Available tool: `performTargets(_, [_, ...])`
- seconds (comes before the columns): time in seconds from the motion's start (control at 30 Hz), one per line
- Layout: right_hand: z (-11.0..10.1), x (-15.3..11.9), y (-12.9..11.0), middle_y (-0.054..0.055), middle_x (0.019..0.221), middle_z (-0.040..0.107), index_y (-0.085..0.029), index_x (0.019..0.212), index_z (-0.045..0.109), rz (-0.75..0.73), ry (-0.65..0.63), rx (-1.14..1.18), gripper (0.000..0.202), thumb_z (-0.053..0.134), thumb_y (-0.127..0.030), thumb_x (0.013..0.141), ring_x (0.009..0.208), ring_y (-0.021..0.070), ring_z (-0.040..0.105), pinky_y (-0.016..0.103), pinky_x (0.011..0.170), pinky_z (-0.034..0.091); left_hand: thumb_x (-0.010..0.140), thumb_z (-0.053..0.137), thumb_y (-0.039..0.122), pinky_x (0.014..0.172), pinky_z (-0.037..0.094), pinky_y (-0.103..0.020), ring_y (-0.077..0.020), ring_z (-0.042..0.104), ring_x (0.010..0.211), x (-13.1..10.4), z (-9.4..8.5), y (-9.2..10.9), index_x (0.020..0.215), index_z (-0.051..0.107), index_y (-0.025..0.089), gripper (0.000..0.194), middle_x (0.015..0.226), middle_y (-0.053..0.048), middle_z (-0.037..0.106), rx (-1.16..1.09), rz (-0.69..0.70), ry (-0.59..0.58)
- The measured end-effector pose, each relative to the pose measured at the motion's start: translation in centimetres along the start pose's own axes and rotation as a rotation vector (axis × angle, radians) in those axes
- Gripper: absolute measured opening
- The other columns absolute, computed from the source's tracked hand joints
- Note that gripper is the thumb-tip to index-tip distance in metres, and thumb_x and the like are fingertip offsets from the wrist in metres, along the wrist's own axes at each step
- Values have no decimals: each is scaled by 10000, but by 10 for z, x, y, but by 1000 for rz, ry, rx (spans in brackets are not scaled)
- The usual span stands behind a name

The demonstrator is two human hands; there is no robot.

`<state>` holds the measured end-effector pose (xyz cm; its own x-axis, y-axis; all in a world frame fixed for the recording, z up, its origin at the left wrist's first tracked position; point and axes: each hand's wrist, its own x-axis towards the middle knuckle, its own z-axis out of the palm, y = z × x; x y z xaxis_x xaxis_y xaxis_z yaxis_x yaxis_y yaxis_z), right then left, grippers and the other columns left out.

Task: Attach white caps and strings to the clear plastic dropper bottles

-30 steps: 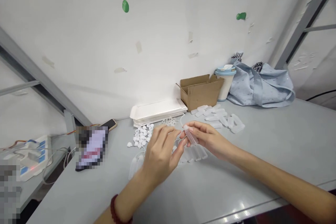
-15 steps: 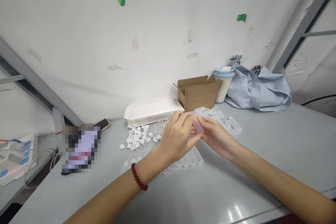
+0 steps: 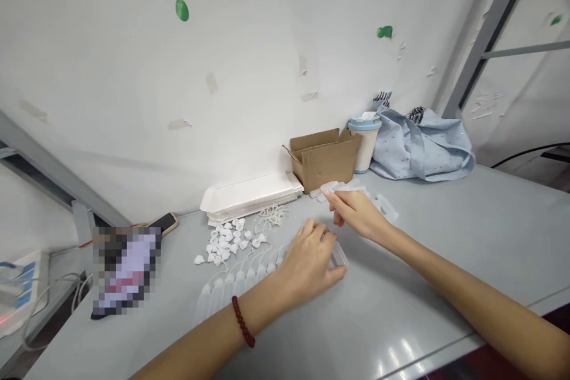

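Capped tubes [image 3: 228, 282]: translucent, corded, laid in a row in front of the box [image 3: 327, 166], mostly to its left. Loose tubes [image 3: 347, 186]: translucent, jumbled close before it.

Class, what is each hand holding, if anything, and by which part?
Cannot tell: the left hand hides any hold on a translucent plastic tube; the right hand, at the loose tubes, shows no clear grip.

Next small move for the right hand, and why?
Probably pinch one of the loose clear tubes and bring it toward the row of clear tubes. The right hand has its fingertips at the loose pile, while the left hand is over the right part of the row. I can't tell whether the right fingertips already grip a tube.
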<state>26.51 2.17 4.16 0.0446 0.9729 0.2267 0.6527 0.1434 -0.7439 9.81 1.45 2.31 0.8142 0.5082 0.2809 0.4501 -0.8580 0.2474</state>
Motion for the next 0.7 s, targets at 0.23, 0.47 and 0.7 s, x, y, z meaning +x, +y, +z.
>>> performTargets(0.23, [0, 1, 0, 34, 549, 610, -178, 597, 493, -5, -4, -86, 536, 294, -556, 921, 483, 144, 558, 258, 505, 350, 755, 631, 353, 831, 454, -434, -293, 472, 976, -1, 0, 0, 1038, 612, 127, 362, 967, -116, 602, 39, -68, -42])
performTargets(0.47, [-4, 7, 4, 33, 540, 608, -189, 531, 424, 11, 31, -127, 521, 322, -530, 913, 455, 133, 535, 260, 497, 349, 755, 634, 339, 822, 448, -440, -293, 467, 988, -7, 1, 0, 1039, 599, 141, 348, 994, -115, 590, 36, -81, -35])
performTargets(0.7, [-5, 10, 10, 30, 532, 610, -193, 537, 415, 26, 46, -167, 492, 342, -517, 900, 458, 137, 536, 253, 484, 339, 757, 640, 386, 817, 446, -444, -288, 471, 992, -11, 1, 4, 1032, 587, 165, 357, 1027, -108, 588, -26, -95, -23])
